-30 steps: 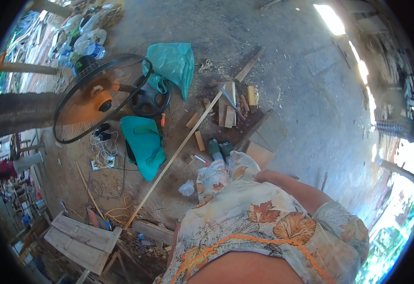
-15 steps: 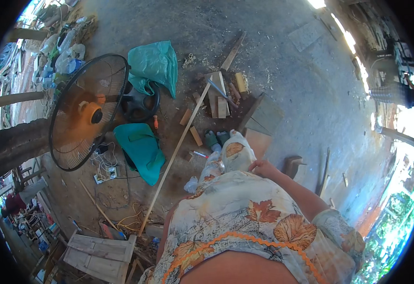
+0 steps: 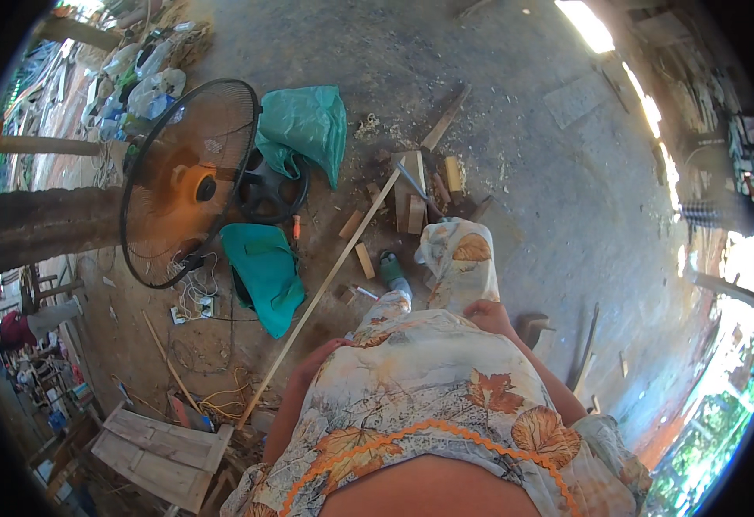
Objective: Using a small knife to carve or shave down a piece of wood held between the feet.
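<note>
Left hand (image 3: 322, 351) emerged; right hand (image 3: 487, 315) at patterned trousers (image 3: 463, 269)

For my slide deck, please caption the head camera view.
Left hand and right hand near patterned clothes; fan, green plastic bag and long wooden strip beyond.

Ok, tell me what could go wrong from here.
A foot might catch the long wooden strip, which slants past the left foot in its green footwear. The loose wooden block close by that foot could also slide or turn if stepped on.
</note>
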`<state>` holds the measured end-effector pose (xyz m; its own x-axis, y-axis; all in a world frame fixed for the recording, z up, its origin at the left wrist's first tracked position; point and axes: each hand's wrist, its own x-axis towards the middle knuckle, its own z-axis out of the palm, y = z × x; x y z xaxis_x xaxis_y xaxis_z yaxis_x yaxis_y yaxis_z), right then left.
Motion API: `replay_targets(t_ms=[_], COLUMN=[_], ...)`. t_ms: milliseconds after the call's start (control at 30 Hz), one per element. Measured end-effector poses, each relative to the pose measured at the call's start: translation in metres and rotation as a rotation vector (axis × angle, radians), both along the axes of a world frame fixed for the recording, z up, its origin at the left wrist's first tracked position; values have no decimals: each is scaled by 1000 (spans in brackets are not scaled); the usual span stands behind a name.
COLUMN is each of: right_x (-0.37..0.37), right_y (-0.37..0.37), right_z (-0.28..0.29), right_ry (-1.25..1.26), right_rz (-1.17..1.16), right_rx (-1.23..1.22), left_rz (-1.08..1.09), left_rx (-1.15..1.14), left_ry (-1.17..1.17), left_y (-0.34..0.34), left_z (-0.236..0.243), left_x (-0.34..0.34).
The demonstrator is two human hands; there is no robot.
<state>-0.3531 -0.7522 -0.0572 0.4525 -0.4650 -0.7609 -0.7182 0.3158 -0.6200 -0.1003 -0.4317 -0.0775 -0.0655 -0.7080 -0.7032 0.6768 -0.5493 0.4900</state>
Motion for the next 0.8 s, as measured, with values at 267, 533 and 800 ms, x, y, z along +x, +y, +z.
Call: replay_targets(t_ms=[267,533,800], right_x=[15,28,133], right_y=[-60,-170,-221], right_z=[-11,-45,-94], right_ry=[47,146,72], right_rz=[186,303,1046], right_rx=[22,377,576], left_rz=[157,243,680], left_rx=[101,93,255], left_ry=[184,170,298], left_y=[-33,-68,-145], left_z=[-5,-15,15], left_x=[5,-34,-112])
